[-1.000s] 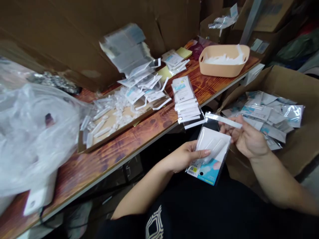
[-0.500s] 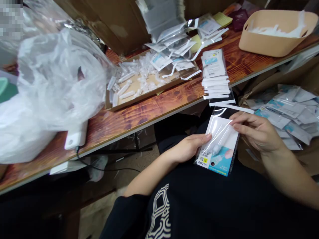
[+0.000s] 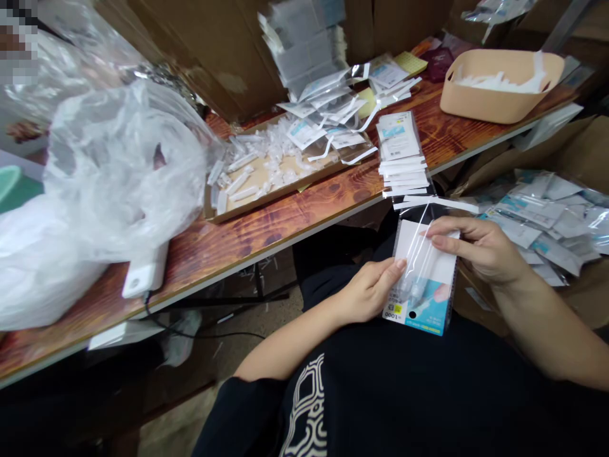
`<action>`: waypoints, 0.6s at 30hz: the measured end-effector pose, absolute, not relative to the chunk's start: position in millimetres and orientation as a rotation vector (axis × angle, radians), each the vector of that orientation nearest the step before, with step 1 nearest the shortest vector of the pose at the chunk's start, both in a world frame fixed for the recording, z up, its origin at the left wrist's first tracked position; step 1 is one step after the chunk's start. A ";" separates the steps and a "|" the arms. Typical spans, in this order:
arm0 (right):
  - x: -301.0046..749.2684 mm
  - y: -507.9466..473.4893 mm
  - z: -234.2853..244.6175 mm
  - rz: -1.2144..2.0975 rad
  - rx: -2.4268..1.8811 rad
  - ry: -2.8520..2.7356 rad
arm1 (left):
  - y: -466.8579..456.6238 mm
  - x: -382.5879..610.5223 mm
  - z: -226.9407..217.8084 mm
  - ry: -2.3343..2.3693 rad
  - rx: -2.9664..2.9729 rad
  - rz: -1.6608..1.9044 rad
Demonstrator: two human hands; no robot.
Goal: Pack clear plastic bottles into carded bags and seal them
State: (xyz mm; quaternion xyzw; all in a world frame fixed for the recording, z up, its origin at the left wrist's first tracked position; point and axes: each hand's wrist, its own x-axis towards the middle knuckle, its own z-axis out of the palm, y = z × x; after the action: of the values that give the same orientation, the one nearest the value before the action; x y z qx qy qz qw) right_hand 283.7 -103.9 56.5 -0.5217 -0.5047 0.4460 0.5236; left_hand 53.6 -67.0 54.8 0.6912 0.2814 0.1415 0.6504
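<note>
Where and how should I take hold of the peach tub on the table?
Probably grip the tub by the rim at both ends, coming from above: it stands upright and open-topped, and a handle hole shows just under the rim. Avoid the white strips inside. The left hand and right hand hold a packet, so free them first.

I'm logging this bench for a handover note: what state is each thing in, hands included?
Clear packet: card inside, white top strip not folded down
Left hand: holding packet's left edge
Right hand: holding packet's upper right
Packet row: overlapping on table
Cardboard tray: open, holding plastic pieces
Peach basket: upright, holding white strips
Carton: open, holding packets
Plastic bag: crumpled
White device: cord attached, on or off unclear
</note>
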 end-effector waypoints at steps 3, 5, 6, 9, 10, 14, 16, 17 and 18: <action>287.8 -93.2 69.8 1.112 -1.220 -1.366 | -66.0 52.6 57.0 0.605 1.570 0.334; 289.4 -86.0 78.0 1.143 -1.174 -1.465 | -65.5 51.2 57.2 0.609 1.545 0.353; 289.8 -82.8 81.3 1.156 -1.155 -1.505 | -65.4 50.3 57.2 0.613 1.529 0.367; 289.7 -76.0 87.3 1.201 -1.122 -1.600 | -65.8 47.0 58.2 0.609 1.490 0.403; 289.3 -74.5 88.3 1.220 -1.109 -1.629 | -66.2 45.8 58.9 0.608 1.482 0.413; 285.4 -71.6 91.3 1.246 -1.033 -1.719 | -67.6 41.9 57.8 0.626 1.526 0.480; 282.1 -71.9 93.0 1.147 -1.033 -1.691 | -67.1 40.7 53.7 0.630 1.569 0.543; 280.3 -72.5 93.8 1.086 -1.039 -1.662 | -66.5 40.3 51.0 0.634 1.582 0.566; 278.5 -73.2 94.5 1.035 -1.042 -1.638 | -65.7 40.0 48.1 0.650 1.583 0.577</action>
State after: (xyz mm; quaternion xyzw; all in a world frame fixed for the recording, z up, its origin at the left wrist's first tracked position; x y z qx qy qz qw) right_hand 278.5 -73.2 94.5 -0.4222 -0.6635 0.4192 0.4536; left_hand 40.0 -65.7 48.1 0.6884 0.2827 0.2509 0.6191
